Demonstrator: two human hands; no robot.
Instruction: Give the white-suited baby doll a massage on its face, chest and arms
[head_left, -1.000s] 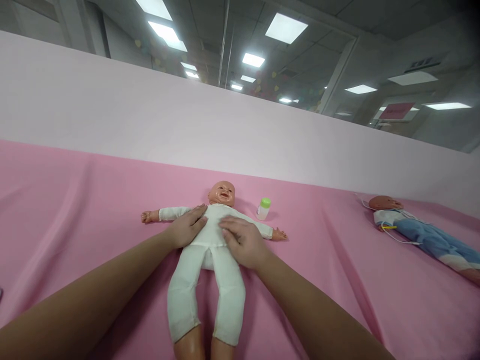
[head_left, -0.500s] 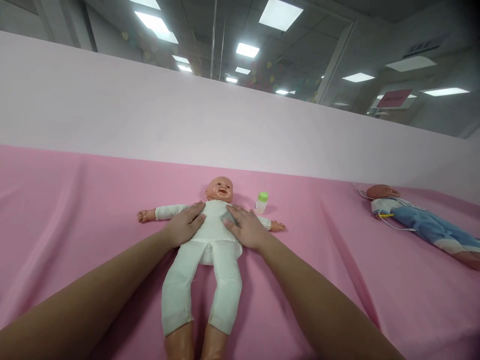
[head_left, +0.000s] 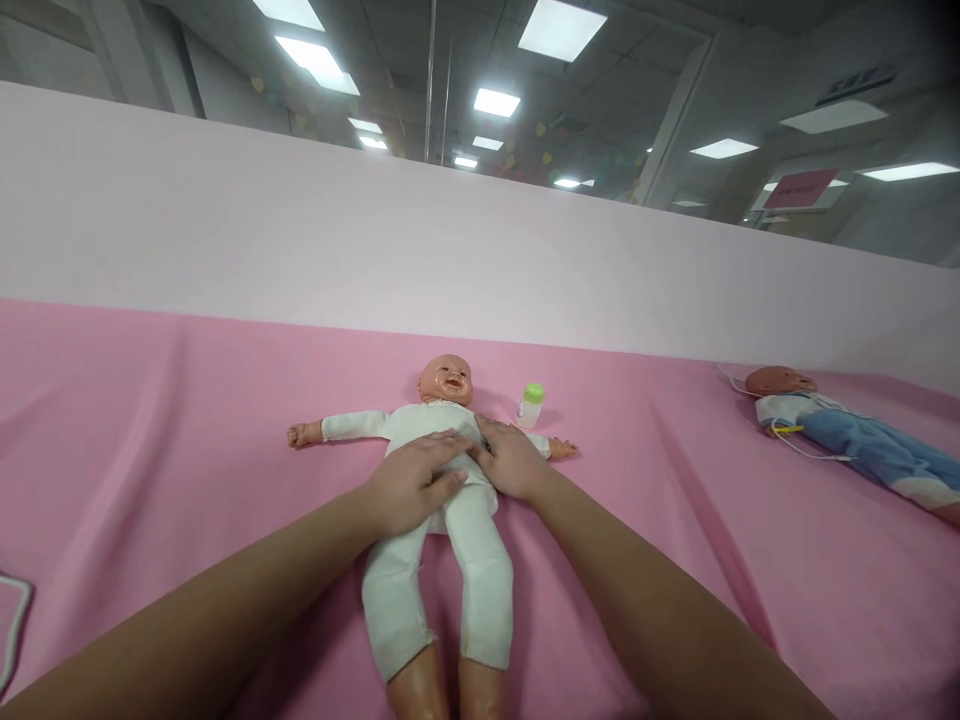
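Note:
A baby doll (head_left: 429, 424) with a white cloth body lies on its back, head away from me and arms spread to the sides. My left hand (head_left: 418, 482) rests across its belly, fingers stretched out toward the right. On the side of its chest at the right, my right hand (head_left: 510, 456) lies flat, partly covering the doll's arm there. The fingertips of my two hands come close together or touch over the torso. Just beyond my right hand stands a small bottle (head_left: 530, 408) with a green cap.
A pink sheet (head_left: 247, 400) with folds covers the surface. At the right lies a second doll (head_left: 862, 432) in blue clothes, with thin white cord about it. A white wall (head_left: 375, 240) runs behind, with glass above. Part of a grey-white loop (head_left: 22, 620) shows at the left edge.
My left hand has slid from the doll's chest down and right onto its belly. My right hand stays on the chest side. The view has shifted slightly.

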